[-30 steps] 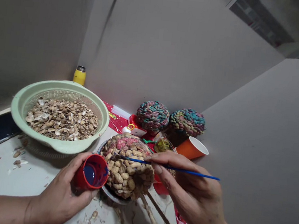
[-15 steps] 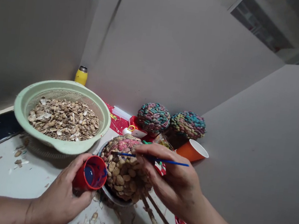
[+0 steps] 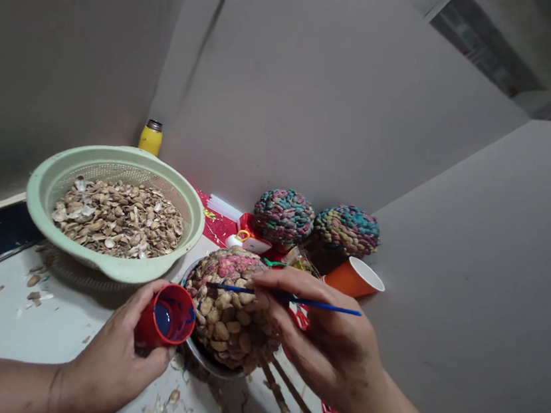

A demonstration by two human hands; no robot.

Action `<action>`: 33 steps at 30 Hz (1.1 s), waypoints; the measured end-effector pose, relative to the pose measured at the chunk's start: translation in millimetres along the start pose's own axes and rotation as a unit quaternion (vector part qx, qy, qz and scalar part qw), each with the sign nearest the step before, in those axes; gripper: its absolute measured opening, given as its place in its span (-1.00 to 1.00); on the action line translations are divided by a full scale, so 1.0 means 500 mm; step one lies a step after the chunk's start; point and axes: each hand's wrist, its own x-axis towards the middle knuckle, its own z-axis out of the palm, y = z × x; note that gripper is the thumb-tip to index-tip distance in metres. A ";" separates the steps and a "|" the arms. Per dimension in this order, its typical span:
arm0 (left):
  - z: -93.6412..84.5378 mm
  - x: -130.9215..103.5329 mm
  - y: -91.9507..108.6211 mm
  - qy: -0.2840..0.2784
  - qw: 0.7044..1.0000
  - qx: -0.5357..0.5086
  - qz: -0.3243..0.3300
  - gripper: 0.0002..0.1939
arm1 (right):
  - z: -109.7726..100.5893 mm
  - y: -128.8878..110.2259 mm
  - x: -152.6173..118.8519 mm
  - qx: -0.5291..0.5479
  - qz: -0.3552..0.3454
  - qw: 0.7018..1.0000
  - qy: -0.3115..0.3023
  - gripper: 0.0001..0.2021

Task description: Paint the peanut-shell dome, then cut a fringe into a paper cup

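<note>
My left hand point(image 3: 120, 351) is closed around a small red cup point(image 3: 147, 328), tilted so that blue paint point(image 3: 163, 318) shows inside. In my right hand point(image 3: 324, 336) is a thin blue paintbrush point(image 3: 326, 306), pinched between thumb and fingers, its dark tip at the left side of a ball covered in nutshells point(image 3: 223, 324). Pink colour marks the ball's upper part, while the lower shells are plain tan. The ball rests in a metal bowl point(image 3: 209, 362), and my right fingers hide part of its right side. Two sticks point(image 3: 283, 408) extend from beneath it toward the front.
A green colander point(image 3: 111, 270) full of shells stands at the left, with a yellow bottle point(image 3: 150, 137) behind it. Two multicoloured shell balls point(image 3: 284, 217) sit at the back. An orange cup point(image 3: 354, 278) lies on its side at right. Shell bits litter the white table point(image 3: 59, 334).
My right hand has shifted slightly right and down with the paintbrush, whose tip stays by the ball. The red cup in my left hand has moved barely to the left.
</note>
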 end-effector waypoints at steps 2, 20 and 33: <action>-0.001 0.001 0.005 0.000 1.000 -0.003 -0.004 -0.38 | 0.003 -0.004 0.000 0.010 0.004 1.000 -0.010 -0.66; -0.002 0.005 0.006 0.011 1.000 -0.004 -0.006 -0.36 | 0.017 -0.002 -0.002 0.021 0.003 0.999 -0.047 -0.69; 0.002 0.007 0.003 0.014 1.000 -0.024 0.000 -0.37 | 0.002 -0.023 -0.008 -0.029 -0.024 0.999 -0.031 -0.70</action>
